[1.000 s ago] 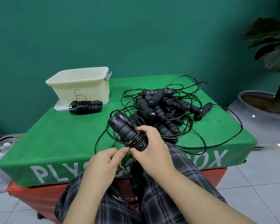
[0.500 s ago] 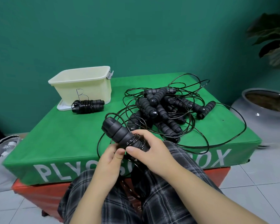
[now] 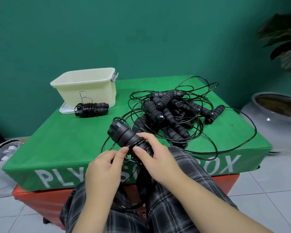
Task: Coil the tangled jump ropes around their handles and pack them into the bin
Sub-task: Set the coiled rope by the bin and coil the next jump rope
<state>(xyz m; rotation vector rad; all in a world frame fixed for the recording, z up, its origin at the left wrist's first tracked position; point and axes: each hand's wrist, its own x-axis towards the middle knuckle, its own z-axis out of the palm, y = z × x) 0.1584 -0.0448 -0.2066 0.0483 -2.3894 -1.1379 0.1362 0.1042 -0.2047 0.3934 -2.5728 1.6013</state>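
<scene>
Head view: my right hand [image 3: 155,158] clamps the paired handles [image 3: 124,137] so turns stay; my left hand [image 3: 106,165] pinches the cord [image 3: 132,159], feeding it; the bin [image 3: 84,89] waits at 11 o'clock.

— Any writing you can read?

— Two bits. A hand-drawn black letter "B" on the front wall of the cream bin [image 3: 91,91], just above the coiled rope [image 3: 90,107] lying against it.

— And the other?

— Big white capitals along the front edge of the green cover [image 3: 57,145] over the table: "PLY" at the left, then something like "S" or "O", and "OX" at the right.

— What stands between?

— I can't tell; the hands [image 3: 106,167] and a plaid knee [image 3: 188,163] cover the middle letters.

— Any brand on the handles?

— None that can be read.
</scene>
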